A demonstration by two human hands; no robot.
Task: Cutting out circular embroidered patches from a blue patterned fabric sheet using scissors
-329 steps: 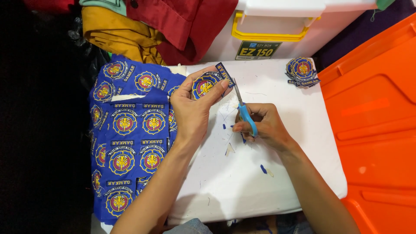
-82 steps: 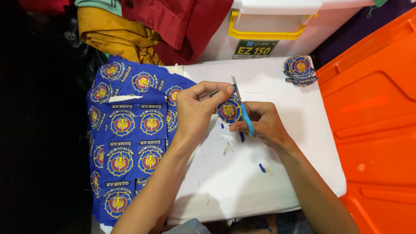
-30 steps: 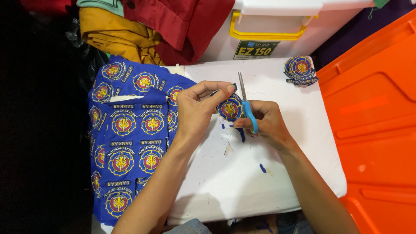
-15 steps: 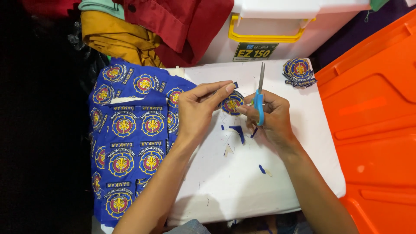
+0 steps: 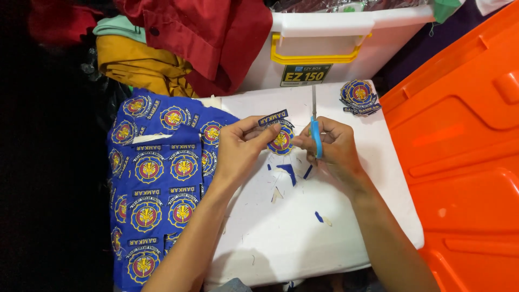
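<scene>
My left hand pinches a round blue embroidered patch with a small blue label strip above it, held over the white table top. My right hand grips small blue-handled scissors, blades pointing away from me, right beside the patch. Both hands touch the patch's edges. A blue fabric sheet printed with several matching round emblems lies at the left, draped over the table edge. A small stack of cut patches sits at the far right of the table.
Blue fabric scraps and thread bits litter the table. A white storage box with a yellow handle stands at the back. Red and yellow garments are piled at the back left. An orange plastic lid fills the right.
The scissors have swung from slanted to pointing straight away. A trimmed blue strip now lies on the table below the patch. The patch stays between both hands.
</scene>
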